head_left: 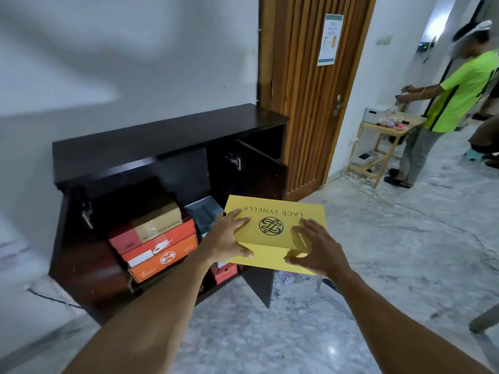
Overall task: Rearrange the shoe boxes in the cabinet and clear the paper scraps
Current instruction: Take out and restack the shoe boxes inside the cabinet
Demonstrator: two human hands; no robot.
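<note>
I hold a yellow shoe box [272,220] with a black logo on its lid in front of the dark cabinet [151,147], whose doors stand open. My left hand [229,236] grips the box's left side, fingers on the lid and thumb on the front face. My right hand [316,247] grips its right side the same way. Inside the cabinet sits a stack: a brown box [159,220] and a red box [124,238] on top, a red-orange box [162,244] below, then an orange box [164,260]. A grey box [202,214] lies further right, and a small red box [225,272] lower down. Paper scraps [286,279] lie on the floor under the yellow box.
The open right cabinet door [259,284] juts out beneath the yellow box. A wooden room door [310,90] stands right of the cabinet. Farther right, a person in a green shirt [456,95] stands at a small wooden table [386,141]. The floor is marble [270,333].
</note>
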